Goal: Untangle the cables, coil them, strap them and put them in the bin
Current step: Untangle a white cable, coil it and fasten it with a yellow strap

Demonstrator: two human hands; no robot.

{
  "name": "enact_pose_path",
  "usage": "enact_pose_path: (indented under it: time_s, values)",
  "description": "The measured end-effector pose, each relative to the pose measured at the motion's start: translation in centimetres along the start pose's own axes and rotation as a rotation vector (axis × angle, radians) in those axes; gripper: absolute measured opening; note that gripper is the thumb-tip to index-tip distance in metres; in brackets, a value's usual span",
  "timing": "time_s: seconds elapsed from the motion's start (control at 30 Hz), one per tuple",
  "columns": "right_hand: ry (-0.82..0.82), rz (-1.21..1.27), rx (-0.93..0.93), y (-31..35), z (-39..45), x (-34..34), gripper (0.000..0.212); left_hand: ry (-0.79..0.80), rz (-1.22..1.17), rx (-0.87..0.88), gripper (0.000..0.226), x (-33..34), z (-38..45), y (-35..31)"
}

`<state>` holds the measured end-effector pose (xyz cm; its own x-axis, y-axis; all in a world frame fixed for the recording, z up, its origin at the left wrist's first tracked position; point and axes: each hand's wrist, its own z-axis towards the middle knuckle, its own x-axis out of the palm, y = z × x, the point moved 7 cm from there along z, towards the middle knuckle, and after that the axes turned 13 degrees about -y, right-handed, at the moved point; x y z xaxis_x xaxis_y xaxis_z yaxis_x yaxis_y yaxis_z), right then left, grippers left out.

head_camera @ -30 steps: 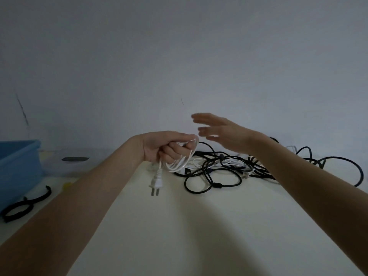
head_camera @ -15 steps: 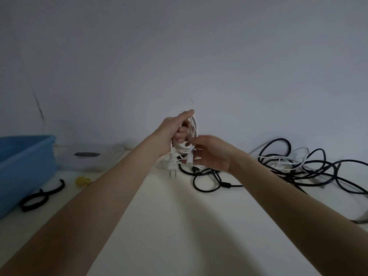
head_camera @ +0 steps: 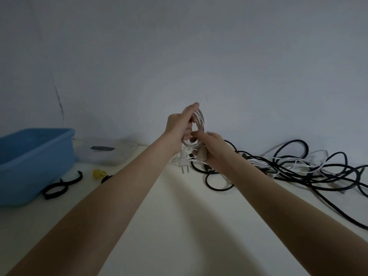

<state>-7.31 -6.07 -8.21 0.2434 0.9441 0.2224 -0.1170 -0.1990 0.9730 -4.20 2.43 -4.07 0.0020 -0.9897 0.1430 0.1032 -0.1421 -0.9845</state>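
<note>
The left hand (head_camera: 180, 126) gripped a white cable coil (head_camera: 200, 126) held upright above the worktop (head_camera: 179, 226), its plug (head_camera: 183, 161) dangling at six o'clock, while the right hand (head_camera: 211, 148) pinched the coil's lower loops. The tangled black cables (head_camera: 298, 168) lay at three o'clock and the blue bin (head_camera: 35, 156) at nine. With no strap on yet, I judged a loosened grip could let the loops spring apart.

Bin (head_camera: 35, 156) far left, straps (head_camera: 57, 188) beside it, cables (head_camera: 298, 168) right.
</note>
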Motion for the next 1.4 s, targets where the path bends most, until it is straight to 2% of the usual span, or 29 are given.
enact_pose_path:
  time_s: [0.1, 0.2, 0.33, 0.43, 0.5, 0.6, 0.67, 0.73, 0.9, 1.07, 1.2, 1.33, 1.4]
  values:
    - [0.052, 0.101, 0.05, -0.3, -0.5, 2.2, 0.01, -0.126, -0.128, 0.024, 0.041, -1.7, 0.0, -0.4]
    - [0.113, 0.052, 0.054, -1.3, -0.7, 4.8, 0.013, -0.211, -0.186, 0.006, 0.045, -4.7, 0.1, -0.1]
    - [0.224, -0.25, 0.02, -3.6, -0.5, 9.1, 0.029, -0.254, -0.06, 0.025, 0.045, -10.4, 0.6, -0.7]
    - [0.337, -0.358, 0.011, -5.1, -0.8, 12.7, 0.053, -0.266, 0.089, 0.095, 0.045, -14.3, 1.0, -2.0]
    - [0.442, -0.431, -0.011, -6.1, -1.3, 14.6, 0.056, -0.276, 0.17, 0.132, 0.045, -16.2, 1.2, -2.7]
    - [0.624, -0.886, -0.165, -8.8, -1.8, 16.7, 0.065, -0.33, 0.225, 0.169, 0.045, -19.0, 1.8, -3.8]
    - [0.67, -1.128, -0.333, -10.7, -1.4, 18.2, 0.058, -0.368, 0.255, 0.175, 0.044, -20.5, 2.4, -4.1]
    - [0.691, -1.194, -0.451, -12.3, -1.1, 20.1, 0.049, -0.392, 0.297, 0.18, 0.044, -21.6, 3.0, -4.0]
    - [0.634, -1.21, -0.525, -13.6, 0.6, 23.3, 0.047, -0.444, 0.332, 0.171, 0.046, -24.1, 4.1, -3.2]
    - [0.743, -1.506, -0.557, -16.0, 1.6, 25.2, 0.041, -0.477, 0.324, 0.138, 0.045, -26.3, 4.9, -2.5]
    - [0.731, -1.336, -0.546, -15.3, 2.0, 26.0, 0.037, -0.537, 0.323, 0.148, 0.044, -27.2, 5.3, -2.3]
    - [0.443, -0.861, -0.548, -10.1, 3.1, 24.8, 0.022, -0.54, 0.349, 0.175, 0.037, -26.7, 5.7, -2.0]
    - [0.345, -0.557, -0.397, -7.8, 3.5, 22.7, 0.014, -0.508, 0.377, 0.174, 0.032, -25.5, 5.9, -1.6]
